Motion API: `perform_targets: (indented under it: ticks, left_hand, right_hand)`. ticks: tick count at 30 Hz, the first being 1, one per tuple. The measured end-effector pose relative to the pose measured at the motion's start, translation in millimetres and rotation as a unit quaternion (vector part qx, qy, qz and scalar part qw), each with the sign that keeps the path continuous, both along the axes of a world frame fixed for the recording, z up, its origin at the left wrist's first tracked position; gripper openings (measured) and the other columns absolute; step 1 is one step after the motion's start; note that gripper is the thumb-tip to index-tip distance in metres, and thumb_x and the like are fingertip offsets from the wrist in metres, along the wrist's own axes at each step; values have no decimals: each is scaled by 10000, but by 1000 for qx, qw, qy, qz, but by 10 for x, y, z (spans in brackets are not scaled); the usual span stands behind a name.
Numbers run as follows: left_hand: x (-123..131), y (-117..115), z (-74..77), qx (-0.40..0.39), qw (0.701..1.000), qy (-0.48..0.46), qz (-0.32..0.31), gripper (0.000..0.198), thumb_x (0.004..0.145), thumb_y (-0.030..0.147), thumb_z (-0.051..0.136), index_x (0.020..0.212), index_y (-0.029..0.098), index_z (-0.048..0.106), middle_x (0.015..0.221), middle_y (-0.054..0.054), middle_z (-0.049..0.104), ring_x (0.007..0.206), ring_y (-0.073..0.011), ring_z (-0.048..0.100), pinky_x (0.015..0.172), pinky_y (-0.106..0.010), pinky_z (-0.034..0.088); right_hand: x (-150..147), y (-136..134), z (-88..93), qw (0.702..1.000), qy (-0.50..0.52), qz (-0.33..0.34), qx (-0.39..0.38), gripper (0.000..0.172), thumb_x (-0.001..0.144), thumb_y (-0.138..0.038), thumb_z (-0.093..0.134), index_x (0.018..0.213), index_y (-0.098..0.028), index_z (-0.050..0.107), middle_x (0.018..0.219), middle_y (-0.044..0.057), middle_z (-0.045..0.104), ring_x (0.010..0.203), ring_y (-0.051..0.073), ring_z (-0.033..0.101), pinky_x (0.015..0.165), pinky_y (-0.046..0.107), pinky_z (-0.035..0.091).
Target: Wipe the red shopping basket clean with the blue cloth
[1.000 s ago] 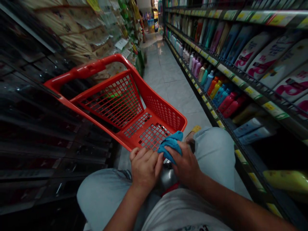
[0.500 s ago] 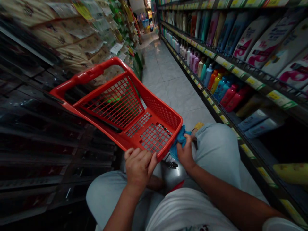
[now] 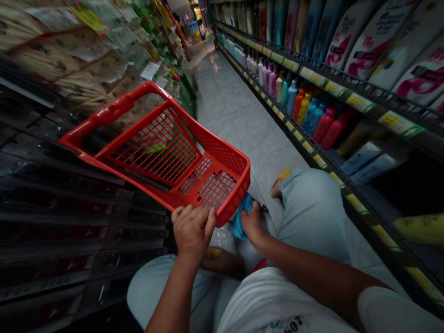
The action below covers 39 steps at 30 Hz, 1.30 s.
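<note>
A red plastic shopping cart (image 3: 222, 152) stands tilted before me, its grid basket holding nothing that I can see. My left hand (image 3: 193, 226) is closed over the near corner of its rim. Below the basket's front end, my right hand (image 3: 252, 221) grips a crumpled blue cloth (image 3: 240, 221). The cloth lies against the lower front of the cart; part of it is hidden under the basket and my fingers. Behind my right hand a dark caster wheel shows in part.
Shelves on the right carry rows of colourful bottles (image 3: 308, 113), with price labels (image 3: 360, 102) along the edges. Packaged goods (image 3: 79, 69) line the left side. Grey floor tiles (image 3: 222, 92) run down the aisle between. My bent knees (image 3: 312, 203) flank the cart's front end.
My right hand and the blue cloth have moved down and left, from the basket's front corner to below its front face. My left hand still holds the rim. The view has shifted slightly.
</note>
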<state>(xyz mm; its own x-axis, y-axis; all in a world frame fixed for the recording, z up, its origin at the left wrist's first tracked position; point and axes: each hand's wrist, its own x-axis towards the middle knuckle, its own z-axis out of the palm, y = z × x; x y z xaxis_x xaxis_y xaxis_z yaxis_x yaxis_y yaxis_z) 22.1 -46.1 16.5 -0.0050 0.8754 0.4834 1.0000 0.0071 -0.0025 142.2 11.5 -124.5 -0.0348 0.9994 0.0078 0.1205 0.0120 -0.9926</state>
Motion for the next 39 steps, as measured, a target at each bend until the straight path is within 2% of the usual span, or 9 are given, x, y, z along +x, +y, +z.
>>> perform_targets:
  ticks: [3, 6, 11, 17, 23, 27, 29, 33, 39]
  left_hand:
    - [-59, 37, 3, -5, 1000, 2, 0, 423, 974, 282, 503, 559, 213, 450, 532, 31, 513, 600, -154, 425, 777, -347, 319]
    - [-115, 66, 6, -7, 1000, 3, -3, 424, 976, 281, 499, 563, 214, 435, 533, 32, 505, 604, -155, 426, 775, -346, 316]
    - [-177, 68, 2, -4, 1000, 1, -21, 426, 974, 281, 512, 562, 213, 426, 527, 41, 477, 583, -146, 408, 768, -344, 322]
    - [-215, 42, -5, -8, 999, -9, -39, 413, 958, 263, 545, 565, 209, 428, 525, 45, 465, 576, -138, 394, 762, -349, 324]
    - [-311, -50, 55, -28, 997, -11, -64, 386, 943, 225, 556, 568, 205, 468, 524, 46, 483, 566, -127, 415, 754, -356, 331]
    - [-378, -143, 116, -48, 995, -8, -88, 389, 942, 202, 553, 563, 199, 461, 518, 49, 470, 561, -118, 430, 738, -347, 339]
    - [-413, -180, 141, -58, 994, -6, -96, 398, 942, 194, 550, 558, 196, 446, 517, 49, 461, 559, -116, 432, 733, -345, 342]
    - [-494, -224, 187, -70, 990, -6, -119, 396, 931, 178, 552, 551, 194, 442, 512, 53, 443, 547, -113, 432, 723, -342, 343]
    - [-652, -295, 257, -83, 986, -14, -141, 402, 919, 182, 538, 526, 190, 453, 485, 49, 438, 524, -105, 441, 711, -345, 346]
  right_hand:
    - [-151, -365, 59, 1000, 7, 21, -17, 354, 811, -209, 463, 1163, -234, 440, 989, 77, 640, 879, 228, 645, 804, 377, 563]
    - [-241, -482, 103, 997, 30, 59, -30, 380, 813, -233, 498, 1189, -234, 447, 1048, 91, 659, 943, 235, 657, 851, 390, 567]
    - [-242, -241, 154, 989, 82, -8, -121, 244, 795, -222, 469, 1031, -266, 426, 878, 17, 624, 772, 200, 632, 737, 345, 571]
    - [-121, -58, 333, 998, 66, -6, -12, 321, 830, -279, 501, 1147, -249, 458, 1085, 76, 611, 1010, 223, 603, 943, 386, 512]
    - [34, 538, 240, 993, 68, -81, -52, 338, 769, -255, 463, 1105, -225, 489, 973, 52, 616, 911, 208, 605, 849, 364, 523]
    - [188, 788, 400, 991, 93, -73, 66, 311, 738, -246, 524, 1039, -217, 594, 1038, 54, 651, 968, 209, 614, 926, 357, 499]
    - [228, 824, 381, 993, 89, -53, 62, 304, 717, -248, 520, 997, -216, 634, 1004, 41, 672, 958, 210, 623, 936, 359, 498]
    - [236, 817, 276, 994, 72, -16, -76, 332, 673, -280, 489, 946, -205, 663, 831, 12, 679, 789, 212, 634, 827, 385, 543]
    - [232, 731, 422, 993, 92, 1, 69, 355, 709, -231, 523, 1019, -223, 695, 1080, 49, 710, 1062, 230, 639, 1024, 387, 477]
